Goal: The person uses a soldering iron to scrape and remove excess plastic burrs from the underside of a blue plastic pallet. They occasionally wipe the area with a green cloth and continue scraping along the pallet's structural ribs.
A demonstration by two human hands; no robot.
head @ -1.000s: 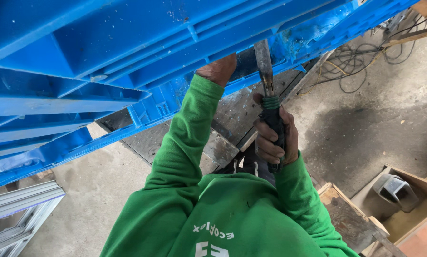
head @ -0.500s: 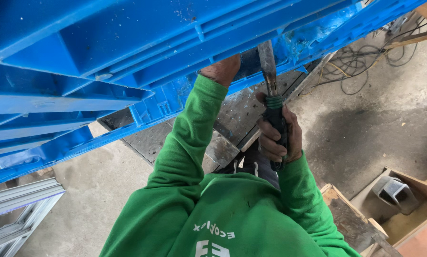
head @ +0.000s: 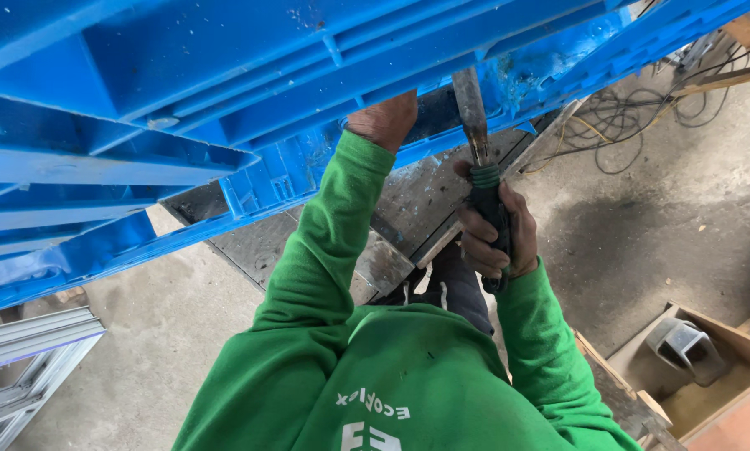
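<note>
A blue pallet [head: 224,108] leans overhead. The left hand [head: 383,119] reaches up against its underside, seemingly steadying it; fingers hidden, grip unclear. The right hand [head: 492,234] clamps a chisel [head: 472,117], its blade meeting the pallet.

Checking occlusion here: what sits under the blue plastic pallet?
Under the blue pallet: the left hand with fingers hidden behind its edge, a chisel-like tool gripped by the right hand, and dark boards on concrete.
</note>
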